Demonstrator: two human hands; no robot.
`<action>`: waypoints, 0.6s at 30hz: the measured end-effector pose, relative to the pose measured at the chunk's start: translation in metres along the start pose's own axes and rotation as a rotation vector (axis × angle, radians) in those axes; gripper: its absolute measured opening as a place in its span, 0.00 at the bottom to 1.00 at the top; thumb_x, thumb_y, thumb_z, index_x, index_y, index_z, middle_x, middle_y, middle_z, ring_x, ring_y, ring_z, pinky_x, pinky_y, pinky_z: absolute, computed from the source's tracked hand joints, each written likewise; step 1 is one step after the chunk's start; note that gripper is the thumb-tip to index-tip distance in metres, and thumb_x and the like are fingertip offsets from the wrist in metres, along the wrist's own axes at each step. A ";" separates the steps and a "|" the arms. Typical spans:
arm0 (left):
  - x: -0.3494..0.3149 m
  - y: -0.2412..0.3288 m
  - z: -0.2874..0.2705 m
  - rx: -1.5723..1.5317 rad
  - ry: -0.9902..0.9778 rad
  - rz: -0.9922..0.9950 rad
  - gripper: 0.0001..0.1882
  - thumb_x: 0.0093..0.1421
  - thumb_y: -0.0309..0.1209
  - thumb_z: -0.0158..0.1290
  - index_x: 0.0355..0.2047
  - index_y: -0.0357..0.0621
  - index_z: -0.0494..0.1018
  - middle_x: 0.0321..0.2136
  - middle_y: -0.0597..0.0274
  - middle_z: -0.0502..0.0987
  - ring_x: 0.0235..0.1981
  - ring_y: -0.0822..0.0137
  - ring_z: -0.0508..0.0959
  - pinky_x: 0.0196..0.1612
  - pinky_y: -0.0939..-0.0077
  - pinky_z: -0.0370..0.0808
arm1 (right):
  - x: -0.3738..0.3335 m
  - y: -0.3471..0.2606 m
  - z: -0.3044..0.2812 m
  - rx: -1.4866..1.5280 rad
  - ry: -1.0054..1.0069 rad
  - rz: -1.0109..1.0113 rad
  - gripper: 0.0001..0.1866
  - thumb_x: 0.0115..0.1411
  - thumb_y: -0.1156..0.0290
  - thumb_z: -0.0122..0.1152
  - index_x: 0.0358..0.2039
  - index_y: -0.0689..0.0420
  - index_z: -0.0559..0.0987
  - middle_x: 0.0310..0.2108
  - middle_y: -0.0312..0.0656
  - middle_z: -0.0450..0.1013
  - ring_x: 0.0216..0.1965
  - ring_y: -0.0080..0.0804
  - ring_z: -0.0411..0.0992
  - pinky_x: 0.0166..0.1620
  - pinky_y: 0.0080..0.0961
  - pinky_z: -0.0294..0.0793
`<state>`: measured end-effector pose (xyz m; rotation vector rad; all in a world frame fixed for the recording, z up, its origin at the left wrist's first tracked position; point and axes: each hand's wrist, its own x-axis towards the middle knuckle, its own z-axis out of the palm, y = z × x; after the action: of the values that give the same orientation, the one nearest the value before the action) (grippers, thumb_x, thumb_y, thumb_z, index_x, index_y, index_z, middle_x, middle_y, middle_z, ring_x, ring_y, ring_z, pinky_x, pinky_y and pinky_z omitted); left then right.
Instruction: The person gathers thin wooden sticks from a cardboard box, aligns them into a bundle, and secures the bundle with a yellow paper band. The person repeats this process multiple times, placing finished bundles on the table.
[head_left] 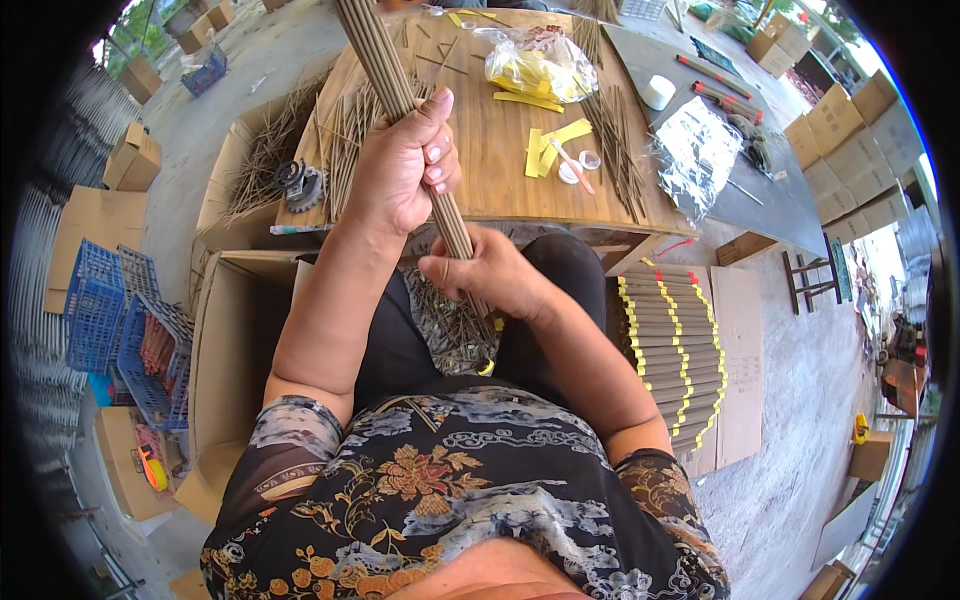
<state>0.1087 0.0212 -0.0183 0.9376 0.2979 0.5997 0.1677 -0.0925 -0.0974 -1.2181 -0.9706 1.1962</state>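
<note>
A long bundle of thin brown sticks (372,48), which look like incense sticks, slants from the upper left down over my lap. My left hand (408,165) is wrapped round its middle, above the near edge of the table. Lower down, my right hand (492,268) grips the bundle near its bottom end, thumb along the front and the other fingers partly hidden behind. Loose sticks (352,150) of the same kind lie on the wooden table (480,190) beyond my left hand. Yellow paper strips (550,145) rest there beside small round tubs.
To my right, sticks in rows bound with yellow bands (672,350) lie on cardboard (738,380). An open cardboard box (235,350) stands by my left leg, with blue crates (95,300) further left. A dark table (790,200) adjoins at right, bearing a foil sheet (700,145).
</note>
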 end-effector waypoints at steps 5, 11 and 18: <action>-0.017 -0.009 0.005 -0.029 -0.013 -0.043 0.15 0.56 0.39 0.51 0.17 0.50 0.60 0.10 0.74 0.60 0.09 0.80 0.59 0.12 0.86 0.56 | -0.008 -0.022 0.012 0.074 -0.026 0.026 0.11 0.54 0.66 0.56 0.23 0.58 0.68 0.12 0.32 0.62 0.11 0.18 0.60 0.15 0.17 0.60; -0.005 0.029 -0.023 -0.143 -0.059 0.067 0.15 0.57 0.38 0.49 0.17 0.48 0.61 0.11 0.72 0.62 0.11 0.79 0.61 0.15 0.86 0.59 | -0.030 -0.022 0.017 0.229 -0.162 0.248 0.10 0.55 0.68 0.55 0.23 0.57 0.67 0.10 0.30 0.58 0.08 0.17 0.55 0.12 0.16 0.55; -0.004 0.039 -0.032 -0.204 -0.233 0.073 0.15 0.59 0.38 0.47 0.18 0.47 0.61 0.10 0.72 0.59 0.10 0.79 0.59 0.14 0.85 0.57 | -0.035 -0.028 0.022 0.174 -0.162 0.254 0.11 0.55 0.67 0.55 0.21 0.56 0.65 0.10 0.28 0.57 0.08 0.16 0.55 0.11 0.16 0.55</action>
<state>0.0765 0.0575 -0.0045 0.8139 -0.0066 0.5698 0.1446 -0.1228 -0.0649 -1.1417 -0.8258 1.5661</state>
